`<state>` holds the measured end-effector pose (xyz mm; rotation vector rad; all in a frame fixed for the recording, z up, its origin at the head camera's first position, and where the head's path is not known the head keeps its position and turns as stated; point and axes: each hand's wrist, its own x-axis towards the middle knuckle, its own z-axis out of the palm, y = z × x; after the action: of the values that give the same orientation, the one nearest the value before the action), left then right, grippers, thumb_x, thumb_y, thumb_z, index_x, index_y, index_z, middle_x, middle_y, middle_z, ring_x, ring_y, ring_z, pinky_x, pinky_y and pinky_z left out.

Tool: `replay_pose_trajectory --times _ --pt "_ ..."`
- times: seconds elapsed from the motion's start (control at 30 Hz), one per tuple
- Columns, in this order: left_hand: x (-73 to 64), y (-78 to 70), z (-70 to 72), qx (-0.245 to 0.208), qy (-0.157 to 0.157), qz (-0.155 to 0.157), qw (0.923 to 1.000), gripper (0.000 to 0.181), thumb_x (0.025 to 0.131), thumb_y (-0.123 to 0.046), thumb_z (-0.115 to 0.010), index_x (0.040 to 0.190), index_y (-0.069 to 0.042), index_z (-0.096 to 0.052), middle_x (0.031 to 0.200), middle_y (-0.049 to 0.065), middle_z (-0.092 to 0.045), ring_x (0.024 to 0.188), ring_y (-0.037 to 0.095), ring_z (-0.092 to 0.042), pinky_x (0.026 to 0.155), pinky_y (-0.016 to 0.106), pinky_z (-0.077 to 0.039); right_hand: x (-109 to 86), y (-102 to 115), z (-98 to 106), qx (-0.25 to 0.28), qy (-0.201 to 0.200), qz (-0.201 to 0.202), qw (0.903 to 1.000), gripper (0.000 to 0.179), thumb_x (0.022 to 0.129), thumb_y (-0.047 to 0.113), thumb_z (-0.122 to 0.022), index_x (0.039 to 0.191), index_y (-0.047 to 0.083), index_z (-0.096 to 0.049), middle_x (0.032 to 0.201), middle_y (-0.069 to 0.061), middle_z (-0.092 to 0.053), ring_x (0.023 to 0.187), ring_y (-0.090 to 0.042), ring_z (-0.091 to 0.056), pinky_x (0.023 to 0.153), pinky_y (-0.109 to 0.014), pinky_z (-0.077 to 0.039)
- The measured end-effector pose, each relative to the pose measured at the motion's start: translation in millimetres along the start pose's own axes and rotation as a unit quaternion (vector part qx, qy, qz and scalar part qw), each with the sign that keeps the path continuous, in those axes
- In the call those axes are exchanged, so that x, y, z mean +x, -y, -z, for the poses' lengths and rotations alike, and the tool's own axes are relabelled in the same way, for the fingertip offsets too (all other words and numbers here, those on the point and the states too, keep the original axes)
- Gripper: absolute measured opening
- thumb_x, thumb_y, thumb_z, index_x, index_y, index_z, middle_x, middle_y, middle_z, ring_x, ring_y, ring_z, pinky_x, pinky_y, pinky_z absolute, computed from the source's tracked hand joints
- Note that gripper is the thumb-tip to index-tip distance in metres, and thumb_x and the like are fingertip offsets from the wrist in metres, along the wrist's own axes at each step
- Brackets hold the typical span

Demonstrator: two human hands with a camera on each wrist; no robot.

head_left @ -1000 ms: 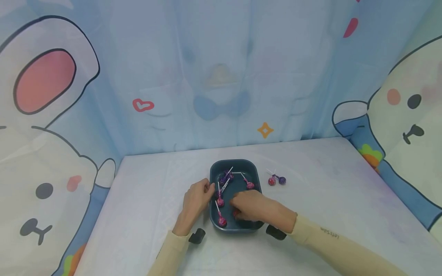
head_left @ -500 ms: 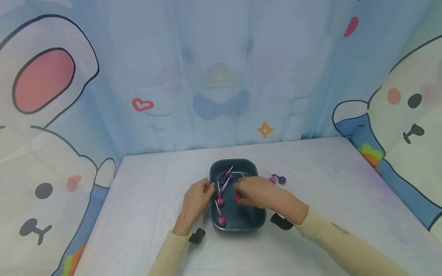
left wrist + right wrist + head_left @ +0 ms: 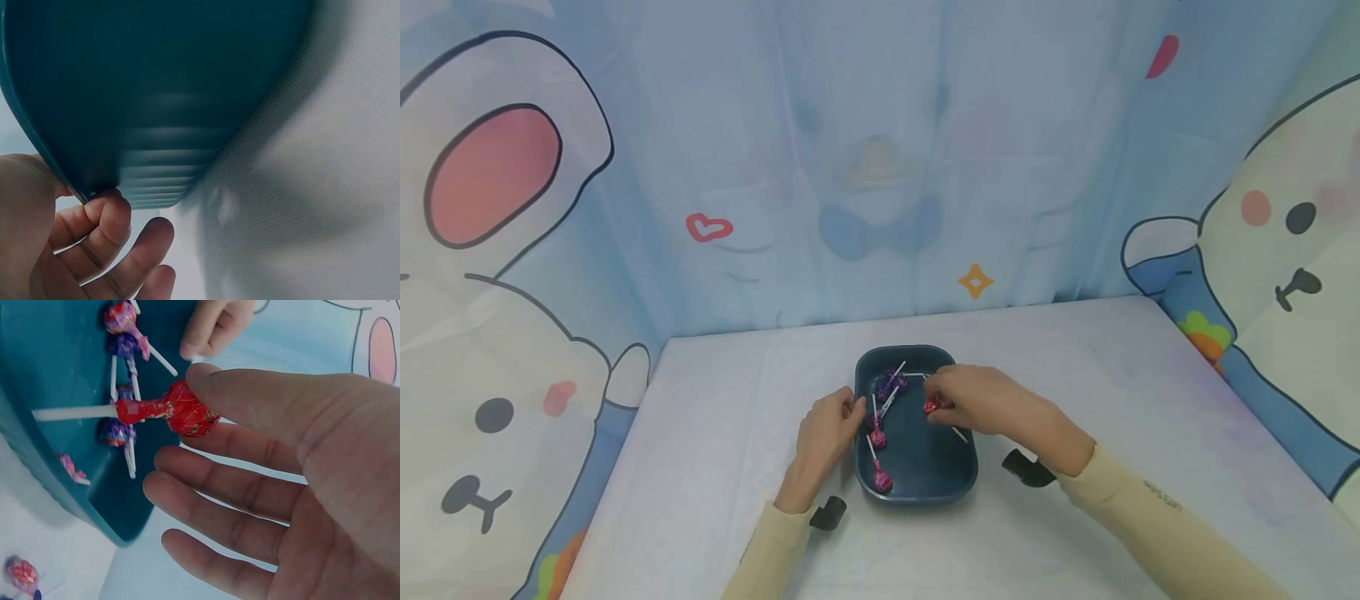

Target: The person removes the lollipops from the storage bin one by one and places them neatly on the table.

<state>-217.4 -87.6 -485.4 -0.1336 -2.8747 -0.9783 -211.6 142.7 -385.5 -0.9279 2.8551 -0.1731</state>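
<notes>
A dark teal plastic bin (image 3: 917,502) stands on the table with several lollipops inside. At its left side my left hand (image 3: 827,433) pinches the rim, thumb inside and fingers outside in the left wrist view. Over the bin's right side, my right hand (image 3: 981,400) holds a red-wrapped lollipop (image 3: 187,412) by its candy end, between thumb and forefinger. The lollipop's white stick points away from the palm, and the other fingers are spread. Along the left inside lie pink lollipops (image 3: 882,481) and purple ones (image 3: 889,385); a pink-wrapped one (image 3: 74,469) lies near the opposite wall.
Outside the bin, a red-and-white lollipop (image 3: 24,574) lies on the table, with part of a purple one at the frame edge; my right hand covers them in the head view. A blue cartoon curtain (image 3: 880,275) hangs behind the white-covered table (image 3: 715,400).
My right hand has risen from the front of the bin toward its back right, bringing the red lollipop with it. My left hand stays at the rim.
</notes>
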Motion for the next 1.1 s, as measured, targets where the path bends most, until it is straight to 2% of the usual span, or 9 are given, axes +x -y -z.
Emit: replay_pose_trajectory --times 0.17,0.33,0.53,0.87,1.1 --pt "0.3 0.0 0.0 -0.002 0.004 0.004 1.0 0.03 0.09 -0.04 -0.05 0.069 -0.019 -0.049 0.056 -0.006 -0.047 0.049 0.008 -0.043 0.045 0.025 -0.032 -2.2 -12 9 0.025 -0.01 -0.009 0.9996 0.016 0.081 0.036 -0.067 0.086 0.024 -0.06 0.076 0.011 -0.053 0.064 -0.005 -0.048 0.057 -0.023 -0.04" --pt "0.6 -0.5 0.2 -0.005 0.007 0.01 0.9999 0.029 0.09 -0.04 -0.05 0.07 -0.019 -0.049 0.057 -0.005 -0.049 0.049 0.009 -0.044 0.045 0.025 -0.033 -6.0 -23 20 0.046 -0.019 -0.032 0.9982 0.023 0.078 0.04 -0.069 0.091 0.022 -0.061 0.083 0.009 -0.059 0.072 -0.006 -0.052 0.062 -0.025 -0.044" --pt "0.7 -1.3 0.3 -0.006 0.006 0.013 0.9999 0.029 0.09 -0.039 -0.05 0.07 -0.018 -0.049 0.058 -0.005 -0.049 0.05 0.009 -0.044 0.046 0.025 -0.033 -5.9 -42 26 0.078 -0.002 -0.073 0.9943 0.024 0.08 0.035 -0.068 0.096 0.018 -0.061 0.085 0.004 -0.062 0.064 -0.007 -0.056 0.06 -0.027 -0.045" --pt "0.1 -1.7 0.8 -0.006 0.005 0.013 0.9999 0.028 0.09 -0.039 -0.05 0.071 -0.018 -0.05 0.058 -0.005 -0.048 0.05 0.009 -0.043 0.046 0.025 -0.033 3.3 -93 10 0.074 0.011 -0.116 0.9905 0.019 0.083 0.028 -0.066 0.093 0.013 -0.063 0.083 0.0 -0.064 0.071 -0.012 -0.055 0.064 -0.032 -0.047" --pt "-0.1 -1.6 -1.0 -0.007 0.01 0.019 0.9997 0.028 0.09 -0.039 -0.05 0.071 -0.018 -0.05 0.059 -0.004 -0.049 0.051 0.009 -0.044 0.045 0.025 -0.033 12.9 -119 -3 0.076 0.04 -0.135 0.9871 0.02 0.083 0.029 -0.065 0.092 0.01 -0.064 0.084 -0.003 -0.064 0.071 -0.014 -0.056 0.064 -0.032 -0.047"
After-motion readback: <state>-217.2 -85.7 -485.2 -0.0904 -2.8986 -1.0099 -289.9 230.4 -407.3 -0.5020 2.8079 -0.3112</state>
